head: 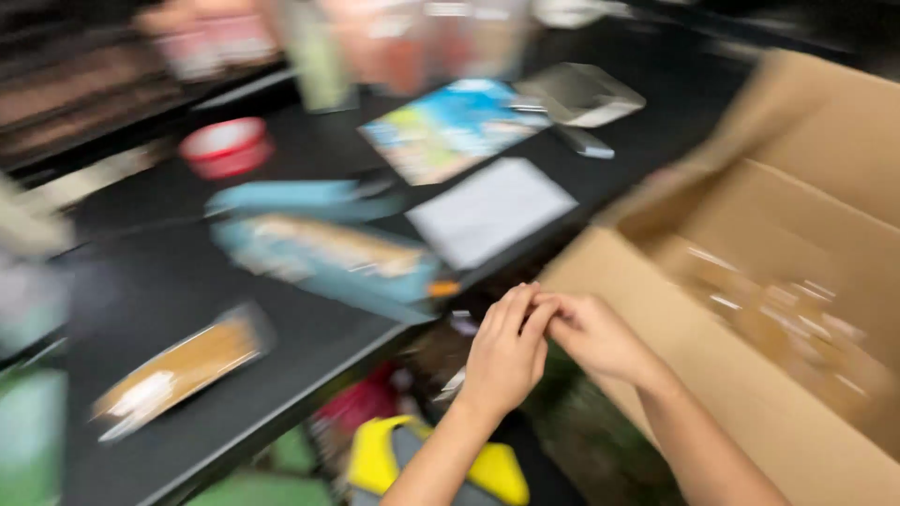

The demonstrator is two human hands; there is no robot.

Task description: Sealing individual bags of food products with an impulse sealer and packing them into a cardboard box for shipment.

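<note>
Head camera looks steeply down, close over black table [187,281].

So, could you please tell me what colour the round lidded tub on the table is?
Red, with a paler top; head view, though blurred.

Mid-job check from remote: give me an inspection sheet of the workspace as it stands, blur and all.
Surface: black table, crowded with flat items; picture blurred by motion.
Job's things: open cardboard box at the right, clear-wrapped packs inside; whether the hands pinch anything cannot be told.
Clutter: red round tin, blue flat packages, white sheet, colourful booklet, brown-filled clear pack, grey box.
Grippers: left hand and right hand meet fingertip to fingertip beside the box's near corner.
Cables: nothing seen.
Surroundings: yellow and grey item below the table edge; blurred containers behind.
</note>
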